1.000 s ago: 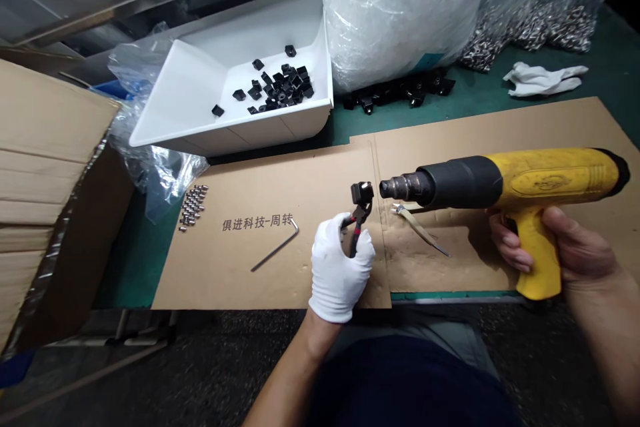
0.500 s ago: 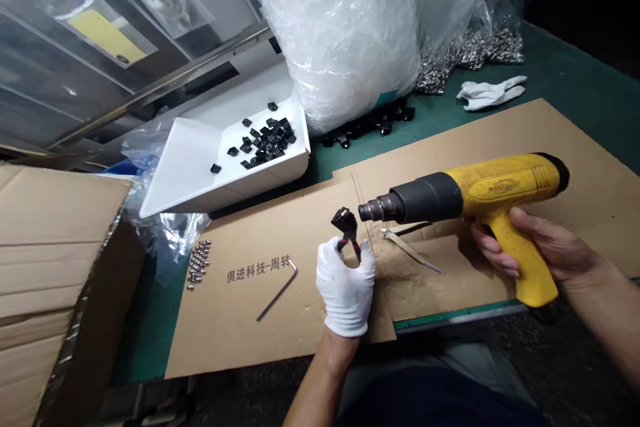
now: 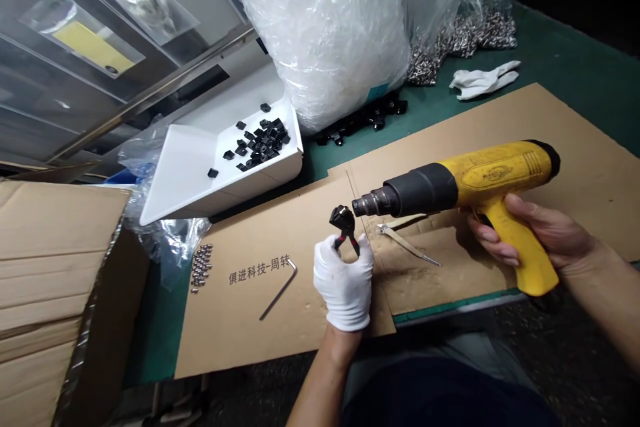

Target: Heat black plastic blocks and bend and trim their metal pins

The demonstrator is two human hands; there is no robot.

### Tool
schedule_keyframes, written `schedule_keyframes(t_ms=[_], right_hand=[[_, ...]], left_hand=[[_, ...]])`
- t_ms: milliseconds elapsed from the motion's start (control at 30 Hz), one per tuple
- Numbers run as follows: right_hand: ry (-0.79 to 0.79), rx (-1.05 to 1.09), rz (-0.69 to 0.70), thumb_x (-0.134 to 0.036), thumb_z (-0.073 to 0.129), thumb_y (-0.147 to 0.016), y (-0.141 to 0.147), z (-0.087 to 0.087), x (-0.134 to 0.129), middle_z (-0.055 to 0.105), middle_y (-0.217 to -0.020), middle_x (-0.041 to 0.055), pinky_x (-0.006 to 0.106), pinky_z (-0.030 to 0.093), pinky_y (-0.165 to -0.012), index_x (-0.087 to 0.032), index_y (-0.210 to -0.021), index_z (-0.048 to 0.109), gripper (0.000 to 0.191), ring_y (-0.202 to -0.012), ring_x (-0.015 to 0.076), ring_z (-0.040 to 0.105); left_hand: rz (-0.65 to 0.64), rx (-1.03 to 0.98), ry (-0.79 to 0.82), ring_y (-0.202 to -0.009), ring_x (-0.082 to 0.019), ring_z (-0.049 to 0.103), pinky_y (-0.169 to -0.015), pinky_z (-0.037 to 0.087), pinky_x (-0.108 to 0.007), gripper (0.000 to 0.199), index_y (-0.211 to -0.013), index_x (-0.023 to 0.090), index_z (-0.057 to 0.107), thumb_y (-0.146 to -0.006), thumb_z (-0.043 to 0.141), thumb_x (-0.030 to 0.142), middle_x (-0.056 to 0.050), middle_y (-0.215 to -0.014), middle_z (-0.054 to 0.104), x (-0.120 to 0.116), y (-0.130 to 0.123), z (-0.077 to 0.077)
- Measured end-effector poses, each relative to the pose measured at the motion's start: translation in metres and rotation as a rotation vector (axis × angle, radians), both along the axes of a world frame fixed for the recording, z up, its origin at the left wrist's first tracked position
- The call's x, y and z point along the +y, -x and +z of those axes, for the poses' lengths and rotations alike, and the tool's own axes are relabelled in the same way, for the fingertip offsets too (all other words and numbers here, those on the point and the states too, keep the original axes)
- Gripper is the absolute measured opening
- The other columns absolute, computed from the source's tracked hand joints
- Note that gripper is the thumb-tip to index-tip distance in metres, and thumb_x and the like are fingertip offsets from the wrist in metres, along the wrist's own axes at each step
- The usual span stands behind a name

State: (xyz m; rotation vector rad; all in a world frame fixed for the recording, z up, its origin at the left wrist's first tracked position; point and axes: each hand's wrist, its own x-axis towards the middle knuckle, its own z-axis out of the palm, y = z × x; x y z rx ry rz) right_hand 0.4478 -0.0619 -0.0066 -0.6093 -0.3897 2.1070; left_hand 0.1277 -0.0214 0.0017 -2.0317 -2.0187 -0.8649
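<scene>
My left hand (image 3: 343, 283), in a white glove, is closed round the handles of small pliers (image 3: 347, 240) with black and red grips. A small black block (image 3: 340, 216) with a shiny metal bit sits at their jaws. My right hand (image 3: 540, 233), bare, grips a yellow heat gun (image 3: 493, 177) by its handle. Its stepped metal nozzle points left, close beside the black block, with a small gap between. Under the nozzle, pale-handled cutters (image 3: 403, 240) lie open on the cardboard. A hex key (image 3: 280, 290) rests left of my gloved hand.
Small metal pieces (image 3: 201, 268) lie grouped at the cardboard's (image 3: 240, 340) left side. Behind stands a white bin (image 3: 173, 180) with black blocks, beside a large plastic bag (image 3: 325, 33). Bags of metal parts (image 3: 463, 37) and a white glove (image 3: 485, 80) lie farther back. A carton (image 3: 50, 267) stands left.
The view has shifted slightly. Both hands keep their holds, with the heat gun's nozzle still beside the black block.
</scene>
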Motion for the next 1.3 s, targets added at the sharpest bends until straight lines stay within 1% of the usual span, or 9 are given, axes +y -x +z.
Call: schedule_keyframes(t_ms=[233,400,800,1067,1300], right_hand=[[-0.003,0.000,0.021,-0.052,0.056,-0.097,0.0000,0.0035,0.0010,0.064,-0.087,0.0065,0.023,0.057,-0.055,-0.017,-0.124,0.066,0.045,-0.063,0.0128,0.062],[-0.010,-0.023,0.016,-0.052,0.057,-0.097,-0.0006,0.0025,0.0003,0.064,-0.088,0.0065,0.022,0.056,-0.054,-0.017,-0.124,0.065,0.045,-0.063,0.0130,0.062],[-0.012,-0.008,0.009,-0.051,0.056,-0.098,0.0005,0.0028,0.0008,0.064,-0.087,0.0066,0.023,0.057,-0.054,-0.016,-0.123,0.065,0.044,-0.062,0.0128,0.063],[-0.037,0.000,0.006,-0.050,0.054,-0.099,-0.0005,-0.0005,0.0023,0.064,-0.088,0.0070,0.024,0.057,-0.054,-0.018,-0.126,0.062,0.043,-0.062,0.0138,0.065],[-0.041,-0.009,0.029,-0.053,0.052,-0.099,-0.0006,0.0007,0.0027,0.063,-0.089,0.0065,0.022,0.056,-0.053,-0.016,-0.124,0.061,0.045,-0.061,0.0126,0.063]], left_hand=[[0.019,0.004,-0.014,-0.082,-0.023,0.068,-0.074,0.053,-0.033,0.038,-0.104,0.016,0.059,-0.086,0.068,0.048,-0.005,-0.089,0.064,-0.0001,0.0001,-0.0016],[-0.002,0.001,-0.014,-0.081,-0.023,0.067,-0.074,0.053,-0.032,0.038,-0.104,0.016,0.059,-0.086,0.068,0.048,-0.006,-0.088,0.064,0.0001,-0.0009,-0.0001],[0.025,0.038,-0.016,-0.080,-0.023,0.067,-0.072,0.052,-0.033,0.040,-0.105,0.017,0.059,-0.086,0.066,0.051,-0.005,-0.088,0.064,0.0000,-0.0007,-0.0018],[0.034,0.024,-0.026,-0.079,-0.023,0.067,-0.070,0.051,-0.032,0.040,-0.105,0.017,0.059,-0.086,0.067,0.052,-0.005,-0.088,0.064,-0.0004,-0.0022,-0.0016],[0.038,-0.008,-0.013,-0.080,-0.023,0.067,-0.071,0.050,-0.034,0.042,-0.106,0.017,0.060,-0.085,0.066,0.053,-0.005,-0.090,0.065,-0.0007,-0.0016,-0.0025]])
